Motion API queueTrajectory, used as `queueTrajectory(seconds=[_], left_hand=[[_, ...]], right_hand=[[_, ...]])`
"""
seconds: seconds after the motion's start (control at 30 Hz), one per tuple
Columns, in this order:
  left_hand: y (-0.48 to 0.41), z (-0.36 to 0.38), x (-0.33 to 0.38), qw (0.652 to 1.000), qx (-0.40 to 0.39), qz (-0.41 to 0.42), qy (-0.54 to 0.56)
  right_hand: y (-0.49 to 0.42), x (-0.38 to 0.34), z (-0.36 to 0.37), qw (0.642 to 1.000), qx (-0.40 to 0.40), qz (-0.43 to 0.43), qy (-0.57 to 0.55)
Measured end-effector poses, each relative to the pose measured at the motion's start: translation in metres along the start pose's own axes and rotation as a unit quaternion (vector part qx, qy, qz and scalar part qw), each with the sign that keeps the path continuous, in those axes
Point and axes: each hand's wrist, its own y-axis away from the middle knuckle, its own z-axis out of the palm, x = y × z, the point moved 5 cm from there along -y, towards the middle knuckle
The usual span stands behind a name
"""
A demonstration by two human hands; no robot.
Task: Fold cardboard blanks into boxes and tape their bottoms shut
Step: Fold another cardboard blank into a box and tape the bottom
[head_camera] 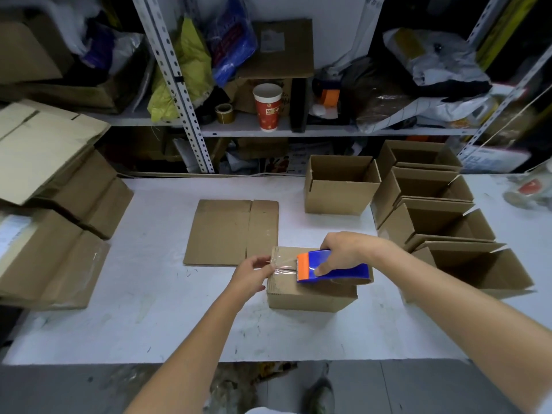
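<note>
Cardboard box (310,289) sits bottom-up mid-worktop (149,309), seam half taped: left hand (254,271) pinches the tape end, right hand (346,249) grips the blue dispenser (334,270). Five finished boxes (433,210) stand right (open side up); one flat blank (230,231) just behind, more stacked left (50,162).
</note>
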Motion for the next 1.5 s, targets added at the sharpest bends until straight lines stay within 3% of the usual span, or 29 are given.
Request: queueTrajectory(seconds=[0.33, 0.87, 1.0, 1.2, 1.5], left_hand=[[-0.001, 0.006, 0.003, 0.995, 0.065, 0.030, -0.063], [-0.003, 0.013, 0.009, 0.989, 0.098, 0.028, -0.111], [0.000, 0.015, 0.011, 0.989, 0.096, 0.020, -0.109], [-0.001, 0.016, 0.010, 0.989, 0.094, 0.024, -0.115], [0.006, 0.017, 0.017, 0.987, 0.096, 0.032, -0.125]], right_hand=[[-0.004, 0.002, 0.003, 1.000, 0.006, -0.005, -0.006], [-0.001, 0.007, 0.003, 1.000, 0.006, -0.023, -0.013], [0.008, 0.041, 0.003, 1.000, 0.006, -0.003, -0.013], [0.046, 0.138, 0.010, 0.995, -0.006, 0.099, -0.007], [0.034, 0.130, 0.023, 0.995, 0.008, 0.095, -0.036]])
